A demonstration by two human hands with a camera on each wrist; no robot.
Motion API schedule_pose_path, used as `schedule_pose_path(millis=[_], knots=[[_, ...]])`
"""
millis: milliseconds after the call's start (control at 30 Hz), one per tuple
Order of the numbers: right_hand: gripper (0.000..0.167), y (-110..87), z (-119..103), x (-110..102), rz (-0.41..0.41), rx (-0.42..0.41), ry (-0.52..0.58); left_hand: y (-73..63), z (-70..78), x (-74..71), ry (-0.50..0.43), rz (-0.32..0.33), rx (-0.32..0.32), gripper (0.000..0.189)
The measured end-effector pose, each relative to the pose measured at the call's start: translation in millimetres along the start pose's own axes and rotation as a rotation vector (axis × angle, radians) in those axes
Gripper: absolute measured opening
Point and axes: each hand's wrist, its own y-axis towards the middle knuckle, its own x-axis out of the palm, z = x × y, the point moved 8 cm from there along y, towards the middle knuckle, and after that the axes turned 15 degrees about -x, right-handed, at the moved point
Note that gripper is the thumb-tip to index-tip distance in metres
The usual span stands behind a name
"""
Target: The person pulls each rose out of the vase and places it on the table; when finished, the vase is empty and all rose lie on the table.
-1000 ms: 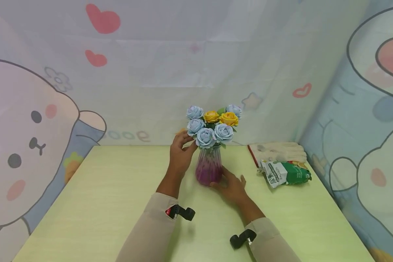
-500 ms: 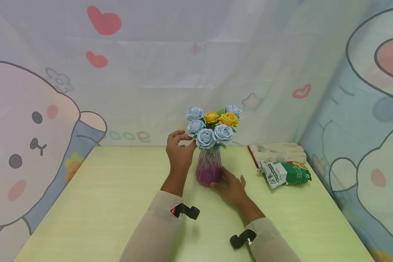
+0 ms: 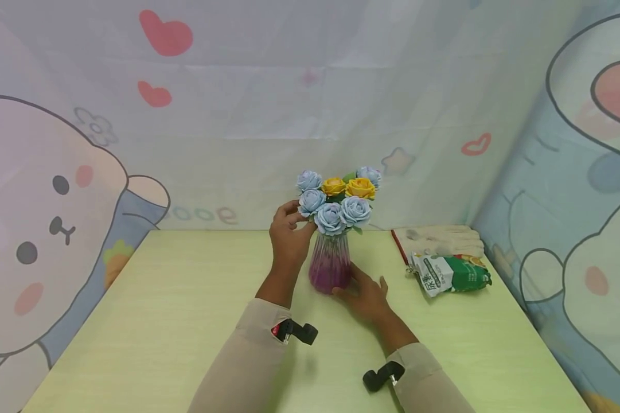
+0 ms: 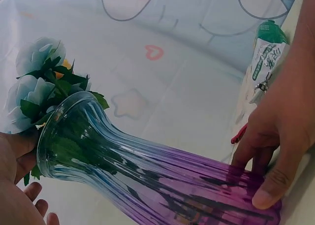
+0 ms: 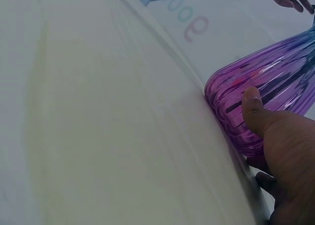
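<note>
A ribbed glass vase, clear at the top and purple below, stands on the table. Several light blue roses and two yellow roses with green leaves rise from it. My left hand is at the left of the bouquet, thumb and forefinger pinching a blue rose just above the rim; the contact is partly hidden. In the left wrist view, its other fingers are loosely bent beside the glass. My right hand grips the vase's base from the right, its thumb on the purple glass.
At the right back of the pale yellow table lie a cream glove and, before it, a green and white packet. A printed cloth backdrop rises behind and at both sides.
My left hand first drew slightly left, then moved back to the right. The blue roses at the left and front have shifted slightly right. My right hand and the vase have stayed put.
</note>
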Motion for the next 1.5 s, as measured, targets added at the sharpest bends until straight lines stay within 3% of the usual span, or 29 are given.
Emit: schedule_pose_path(millis=[200, 467, 633, 833, 1000, 1100, 1300, 1500], knots=[[0.088, -0.2, 2, 1, 0.001, 0.008, -0.004, 0.4, 2.9, -1.6, -0.008, 0.048, 0.01, 0.02], [0.088, -0.6, -3, -1, 0.012, 0.001, 0.014, -4.0, 9.6, -12.8, -0.071, 0.155, 0.149, 0.022], [0.089, 0.0, -5, -2, 0.009, 0.001, 0.018, -5.5, 12.3, -18.6, -0.149, 0.171, 0.164, 0.023], [0.088, -1.0, -5, -1, -0.016, 0.016, 0.0, -4.3, 12.1, -15.8, -0.257, 0.085, 0.172, 0.025], [0.088, -1.9, -8, -3, -0.01, 0.012, -0.007, -5.2, 8.9, -10.6, -0.245, 0.017, 0.152, 0.037], [0.088, -1.8, -7, -3, -0.012, 0.014, -0.01, -6.2, 10.7, -9.6, -0.232, 0.006, 0.152, 0.044], [0.089, -1.9, -5, -1, -0.023, 0.017, -0.015, -0.6, 14.1, -12.1, -0.242, 0.034, 0.145, 0.02], [0.09, -2.3, -3, -1, -0.014, 0.011, -0.007, 1.2, 25.0, -16.1, -0.277, 0.007, 0.195, 0.021]])
